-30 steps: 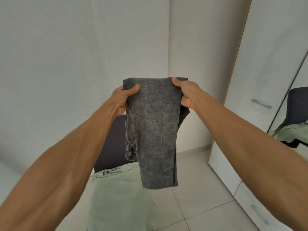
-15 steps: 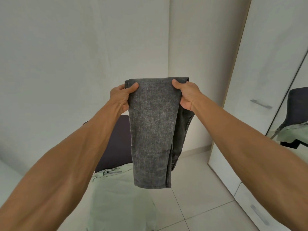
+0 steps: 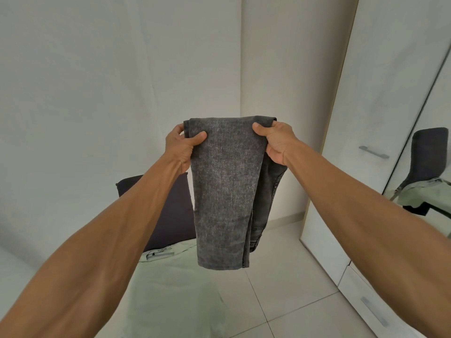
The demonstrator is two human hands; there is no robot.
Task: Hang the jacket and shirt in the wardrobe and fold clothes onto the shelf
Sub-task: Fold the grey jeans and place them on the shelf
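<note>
Left hand (image 3: 181, 147) and right hand (image 3: 275, 142) each clamp a top corner of the folded grey jeans (image 3: 224, 191), thumbs in front. Jeans hang doubled in mid-air. Directly below and behind: dark chair (image 3: 170, 215), pale green garment (image 3: 170, 289) draped over it. White wardrobe (image 3: 366, 118) on the right, mirror panel (image 3: 436, 154) beside it.

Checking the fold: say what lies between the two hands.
Head view: the folded top of the grey jeans, gripped by left hand and right hand.
</note>
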